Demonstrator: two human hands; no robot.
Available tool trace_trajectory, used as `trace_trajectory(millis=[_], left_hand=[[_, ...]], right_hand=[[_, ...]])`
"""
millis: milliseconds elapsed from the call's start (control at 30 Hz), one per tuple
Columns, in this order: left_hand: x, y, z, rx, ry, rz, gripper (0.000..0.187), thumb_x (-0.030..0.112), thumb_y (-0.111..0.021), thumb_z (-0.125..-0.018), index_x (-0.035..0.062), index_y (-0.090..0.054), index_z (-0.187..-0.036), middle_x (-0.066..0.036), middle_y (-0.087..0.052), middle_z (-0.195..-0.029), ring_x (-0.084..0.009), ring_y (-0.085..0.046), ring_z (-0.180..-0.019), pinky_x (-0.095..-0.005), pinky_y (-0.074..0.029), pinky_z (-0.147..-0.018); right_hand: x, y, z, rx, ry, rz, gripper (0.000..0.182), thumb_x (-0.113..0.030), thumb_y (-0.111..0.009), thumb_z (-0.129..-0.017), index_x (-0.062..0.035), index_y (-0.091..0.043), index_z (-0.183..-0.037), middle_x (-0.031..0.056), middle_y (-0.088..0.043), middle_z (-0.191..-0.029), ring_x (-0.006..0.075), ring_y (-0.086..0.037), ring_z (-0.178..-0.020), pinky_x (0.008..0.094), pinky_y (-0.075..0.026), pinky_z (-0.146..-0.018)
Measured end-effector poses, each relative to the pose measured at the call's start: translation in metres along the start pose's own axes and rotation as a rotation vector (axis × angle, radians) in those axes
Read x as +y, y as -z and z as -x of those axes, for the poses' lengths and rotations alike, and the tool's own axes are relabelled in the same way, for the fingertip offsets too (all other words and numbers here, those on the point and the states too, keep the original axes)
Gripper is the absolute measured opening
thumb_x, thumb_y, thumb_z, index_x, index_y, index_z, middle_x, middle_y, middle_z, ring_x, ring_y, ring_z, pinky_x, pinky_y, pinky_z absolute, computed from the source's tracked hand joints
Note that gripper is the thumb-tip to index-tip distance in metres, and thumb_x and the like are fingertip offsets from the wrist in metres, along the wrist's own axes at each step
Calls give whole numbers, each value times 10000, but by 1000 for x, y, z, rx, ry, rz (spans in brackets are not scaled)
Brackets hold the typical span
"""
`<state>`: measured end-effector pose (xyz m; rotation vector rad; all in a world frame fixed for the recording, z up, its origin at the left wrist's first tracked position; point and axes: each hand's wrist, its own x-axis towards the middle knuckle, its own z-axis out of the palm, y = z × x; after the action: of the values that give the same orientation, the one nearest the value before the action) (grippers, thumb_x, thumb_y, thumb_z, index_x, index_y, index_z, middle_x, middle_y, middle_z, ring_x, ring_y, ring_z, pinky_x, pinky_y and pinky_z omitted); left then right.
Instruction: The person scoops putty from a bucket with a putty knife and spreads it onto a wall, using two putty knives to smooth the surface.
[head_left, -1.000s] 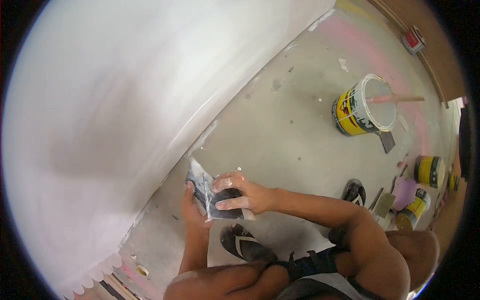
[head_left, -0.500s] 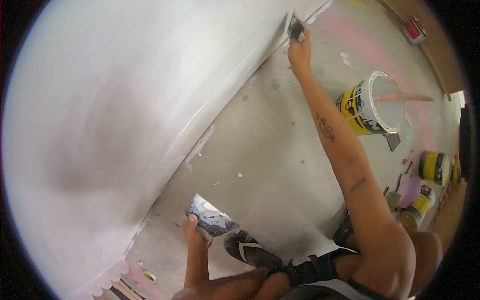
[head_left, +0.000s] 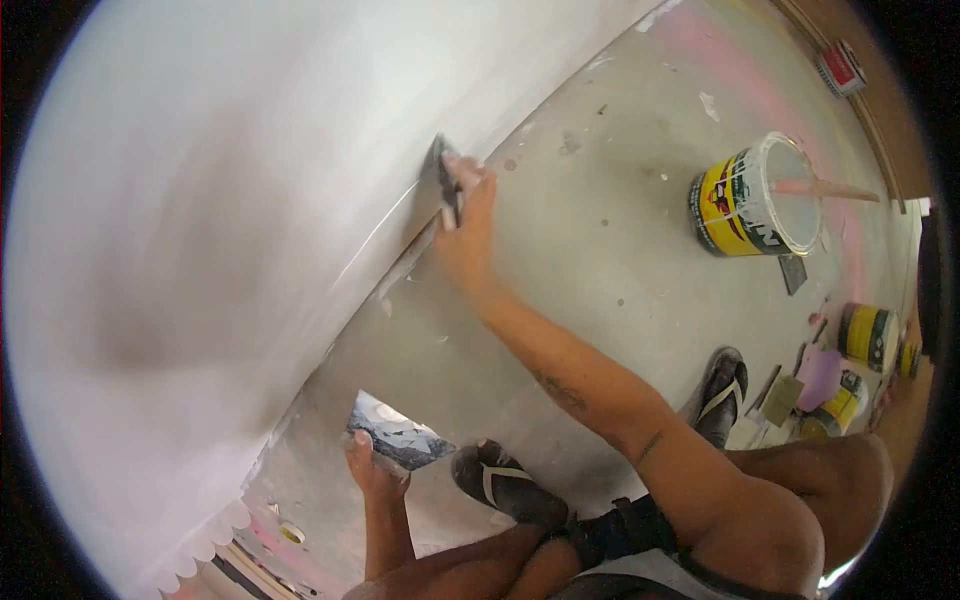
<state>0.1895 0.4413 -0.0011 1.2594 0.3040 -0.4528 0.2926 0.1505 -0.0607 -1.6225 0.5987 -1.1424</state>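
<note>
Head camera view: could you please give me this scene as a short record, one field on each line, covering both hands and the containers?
Right hand: holds a dark scraper by the foot of the white wall
Left hand: holds a flat plate with white and dark smears
Large bucket: yellow and dark, open, standing on the floor
Stick: at the bucket's mouth, reaching past the rim
Smaller cans: yellow and dark, at the right
Red-and-white can: upper right
</note>
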Motion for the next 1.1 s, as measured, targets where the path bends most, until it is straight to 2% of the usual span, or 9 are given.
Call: trace_trajectory(millis=[267, 467, 567, 633, 733, 767, 967, 1033, 1100], left_hand=[[-3, -3, 5, -98, -29, 75, 440, 437, -513, -954, 112, -500, -1251, -76, -602, -1050, -269, -629, -892, -462, -535, -754], [2, -26, 11, 150, -5, 133, 439, 450, -509, -950, 111, -518, -1230, -68, -619, -1030, -258, -633, -875, -421, -531, -765], [-2, -23, 0, 109, 24, 291, 412, 453, -508, -954, 113, -542, -1184, -66, -628, -1005, -247, -634, -881, -416, -524, -784], [-1, -39, -3, 111, -2, 268, 367, 430, -506, -963, 113, -566, -1139, -45, -645, -960, -218, -643, -855, -373, -539, -692], [-8, -45, -16, 216, 72, 450, 313, 370, -489, -980, 103, -605, -1095, -15, -673, -910, -147, -656, -718, -271, -488, -429], [-6, -44, -18, 211, 59, 459, 313, 370, -489, -980, 103, -605, -1095, -15, -673, -910, -147, -656, -718, -271, -488, -429], [-14, -43, -29, -314, 268, 731, 343, 339, -491, -981, 64, -579, -1165, -50, -663, -1004, -180, -666, -870, -301, -562, -577], [-8, -72, -15, 109, -51, -40, 401, 366, -508, -971, 58, -531, -1227, -86, -621, -1111, -206, -633, -998, -325, -567, -673], [16, -84, -6, -8, 96, -86, 463, 393, -519, -960, 61, -487, -1280, -110, -578, -1183, -224, -606, -1055, -345, -565, -745]], right_hand=[[-18, -41, 90, -128, -77, -132, 658, 58, -674, -731, -140, -539, -1345, 192, -416, -1299, 375, -411, -1201, 451, -344, -1048], [-28, -46, 127, -229, -44, -117, 633, -7, -717, -723, -164, -558, -1315, 201, -444, -1285, 404, -423, -1185, 486, -360, -1034], [-32, -41, 137, -302, -23, -89, 623, -4, -707, -715, -150, -561, -1303, 190, -474, -1255, 399, -448, -1167, 468, -369, -1031], [-30, -20, 135, -620, -174, -184, 607, 46, -664, -735, -134, -553, -1303, 173, -500, -1240, 380, -472, -1164, 432, -380, -1027], [-32, 16, 116, -622, -85, -354, 590, 130, -570, -770, -137, -540, -1296, 156, -509, -1246, 358, -477, -1206, 455, -367, -1049], [-39, 29, 110, -627, -70, -359, 590, 130, -570, -770, -137, -540, -1296, 156, -509, -1246, 358, -477, -1206, 455, -367, -1049], [-75, 81, 101, -697, 109, -842, 662, 186, -521, -704, -89, -525, -1306, 178, -495, -1270, 375, -441, -1269, 414, -326, -1105], [-59, 86, 92, -818, 43, -512, 633, 165, -559, -735, -96, -514, -1309, 197, -484, -1268, 383, -426, -1280, 426, -339, -1092], [-26, 95, 69, -973, 64, -329, 556, 84, -576, -793, -97, -505, -1314, 224, -474, -1255, 375, -384, -1313, 436, -343, -1082]])
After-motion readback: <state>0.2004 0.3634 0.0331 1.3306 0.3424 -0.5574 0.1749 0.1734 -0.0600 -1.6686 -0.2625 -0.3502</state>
